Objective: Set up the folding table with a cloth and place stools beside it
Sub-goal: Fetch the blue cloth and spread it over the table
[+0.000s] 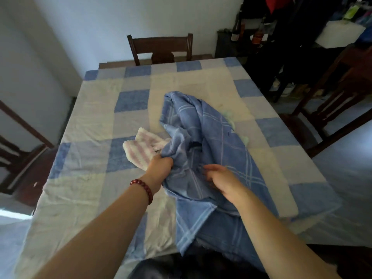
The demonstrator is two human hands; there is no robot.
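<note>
The blue cloth (201, 133) is bunched mid-desk (90, 127), with its long axis run near to far. Its left edge is gripped by the left hand (161, 164). The right hand (223, 180) is held over its near middle, fingers (209, 168) relaxed and holding nothing.

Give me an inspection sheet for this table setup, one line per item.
Surface: table covered by a checked cloth, spread flat.
Job's things: blue cloth bunched on the table; stools, nothing seen.
Clutter: striped towel beside the blue cloth.
Grips: left hand grips the blue cloth; right hand over it, blurred, hold unclear.
Cables: nothing seen.
Surroundings: far chair, left chair, right chair; bottles at far right.
</note>
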